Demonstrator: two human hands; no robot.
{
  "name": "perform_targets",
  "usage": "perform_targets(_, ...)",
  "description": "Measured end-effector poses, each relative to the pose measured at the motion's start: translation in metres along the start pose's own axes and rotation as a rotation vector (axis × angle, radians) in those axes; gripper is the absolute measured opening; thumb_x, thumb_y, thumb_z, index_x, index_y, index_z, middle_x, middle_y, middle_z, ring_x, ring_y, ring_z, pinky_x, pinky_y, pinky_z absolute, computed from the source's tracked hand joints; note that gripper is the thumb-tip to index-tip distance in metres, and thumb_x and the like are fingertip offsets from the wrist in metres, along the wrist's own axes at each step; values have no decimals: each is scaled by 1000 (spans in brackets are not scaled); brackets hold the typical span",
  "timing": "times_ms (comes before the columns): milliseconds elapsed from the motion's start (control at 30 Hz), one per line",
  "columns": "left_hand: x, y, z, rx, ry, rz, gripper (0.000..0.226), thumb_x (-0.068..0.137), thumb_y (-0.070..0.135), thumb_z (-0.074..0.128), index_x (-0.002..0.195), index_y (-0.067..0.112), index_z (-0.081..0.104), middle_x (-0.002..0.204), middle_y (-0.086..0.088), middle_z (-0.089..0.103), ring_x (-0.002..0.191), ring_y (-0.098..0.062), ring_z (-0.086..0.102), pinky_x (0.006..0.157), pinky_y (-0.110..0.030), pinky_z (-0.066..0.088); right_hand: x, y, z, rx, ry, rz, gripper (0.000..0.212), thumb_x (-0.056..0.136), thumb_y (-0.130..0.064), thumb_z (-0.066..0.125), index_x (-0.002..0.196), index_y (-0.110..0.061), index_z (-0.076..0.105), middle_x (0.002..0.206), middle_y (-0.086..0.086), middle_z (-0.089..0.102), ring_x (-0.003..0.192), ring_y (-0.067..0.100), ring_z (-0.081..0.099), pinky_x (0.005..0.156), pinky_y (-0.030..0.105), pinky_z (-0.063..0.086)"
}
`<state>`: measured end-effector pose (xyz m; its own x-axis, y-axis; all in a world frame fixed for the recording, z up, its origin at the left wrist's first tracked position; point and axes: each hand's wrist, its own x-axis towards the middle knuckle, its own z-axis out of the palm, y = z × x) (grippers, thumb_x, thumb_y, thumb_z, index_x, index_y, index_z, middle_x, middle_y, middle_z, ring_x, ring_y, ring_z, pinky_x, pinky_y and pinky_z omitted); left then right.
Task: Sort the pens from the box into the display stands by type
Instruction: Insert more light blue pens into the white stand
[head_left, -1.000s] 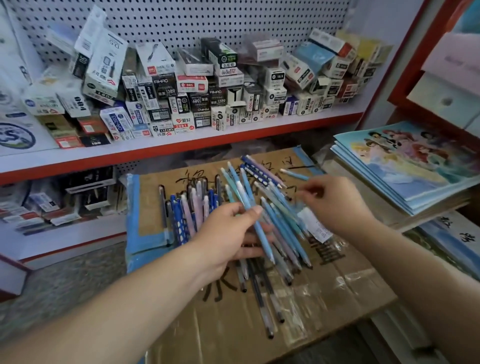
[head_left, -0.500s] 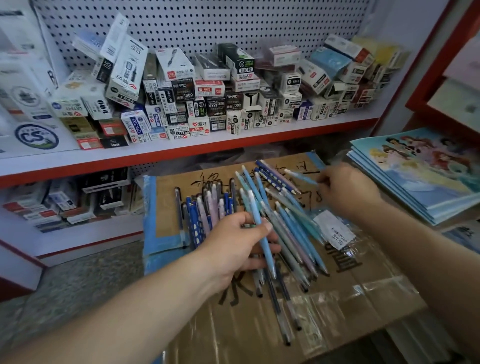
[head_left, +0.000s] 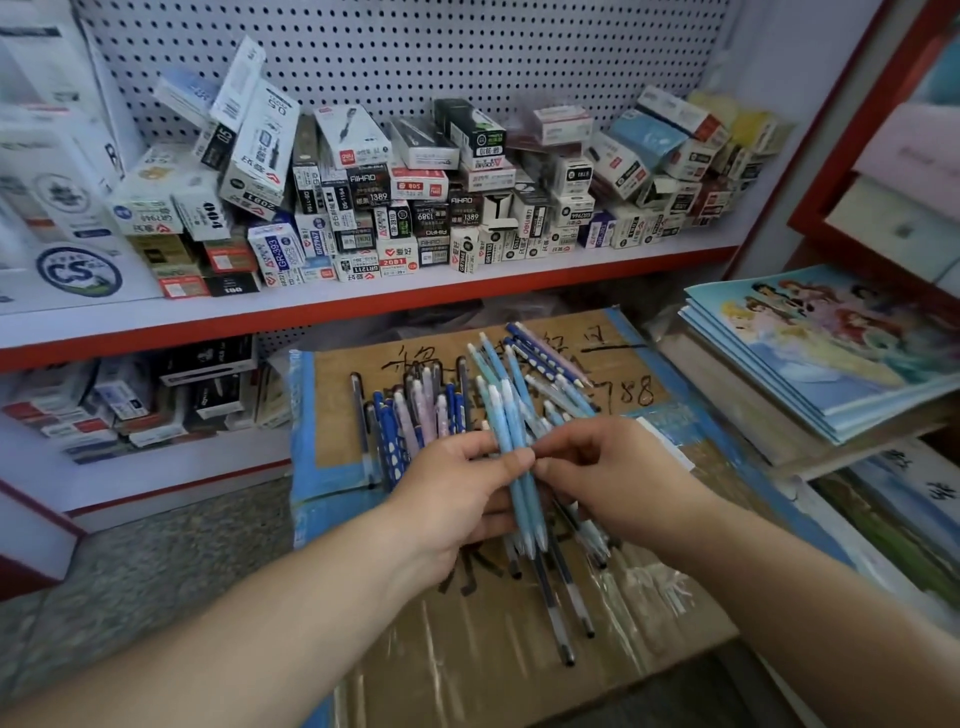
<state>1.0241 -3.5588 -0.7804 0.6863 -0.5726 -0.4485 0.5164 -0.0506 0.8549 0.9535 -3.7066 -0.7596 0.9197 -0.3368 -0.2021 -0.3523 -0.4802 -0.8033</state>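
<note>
Several pens lie spread on a flat cardboard box (head_left: 649, 613) in front of me: a dark blue and pink group (head_left: 415, 410) at the left, light blue ones (head_left: 550, 384) fanned at the right. My left hand (head_left: 457, 493) grips a bundle of light blue pens (head_left: 511, 431) between thumb and fingers, their tips pointing down toward me. My right hand (head_left: 613, 478) meets it from the right, its fingertips pinching the same bundle at the left thumb. Dark pens (head_left: 558, 608) stick out below both hands.
A red-edged shelf (head_left: 363, 306) behind the box is packed with small pen cartons (head_left: 395, 197) against a pegboard. More cartons (head_left: 156, 395) fill the lower shelf at left. A stack of picture notebooks (head_left: 831, 353) lies at the right.
My right hand came back from the far right of the box to the bundle in my left hand. The left hand kept its grip and lifted slightly.
</note>
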Motion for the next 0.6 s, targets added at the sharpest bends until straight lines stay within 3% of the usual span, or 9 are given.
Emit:
perform_targets(100, -1, 1, -6, 14, 15, -16, 20, 94, 7, 68, 114, 6, 68, 101, -13, 78, 92, -26, 76, 70, -34, 63, 9, 13, -9, -203, 179, -21, 10, 95, -23, 67, 94, -31, 72, 85, -13, 70, 70, 0, 63, 53, 11, 42)
perform_targets(167, -1, 2, -9, 18, 19, -30, 21, 93, 6, 68, 114, 7, 67, 102, -12, 78, 92, -23, 76, 69, -33, 63, 20, 25, -17, -435, 336, 3, 11, 96, -28, 66, 106, -27, 69, 104, -9, 65, 76, 6, 60, 59, 18, 43)
perform_targets(267, -2, 2, -11, 45, 27, -38, 21, 91, 5, 70, 112, 7, 68, 102, -12, 78, 88, -20, 77, 65, -30, 62, 33, 40, -25, -578, 363, 63, 25, 94, -35, 68, 117, -23, 67, 116, 0, 59, 88, 17, 58, 71, 30, 48)
perform_targets(367, -2, 1, -12, 69, 30, -53, 21, 90, 5, 71, 112, 6, 69, 100, -12, 78, 89, -22, 77, 72, -34, 64, 41, 46, -26, -571, 338, 91, 22, 94, -34, 70, 112, -22, 67, 113, 2, 60, 92, 21, 60, 75, 34, 54)
perform_targets(500, 0, 1, -10, 68, 29, -62, 21, 91, 5, 70, 113, 6, 68, 102, -13, 78, 90, -23, 77, 72, -34, 64, 42, 53, -24, -496, 285, 105, 9, 94, -30, 70, 97, -22, 67, 90, -5, 65, 75, 12, 60, 60, 30, 53)
perform_targets(600, 2, 2, -8, 43, 32, -57, 22, 93, 6, 69, 114, 5, 67, 105, -15, 76, 91, -24, 77, 68, -33, 63, 35, 46, -30, -413, 295, 102, 10, 95, -29, 69, 88, -23, 67, 87, -5, 67, 72, 7, 59, 55, 25, 47)
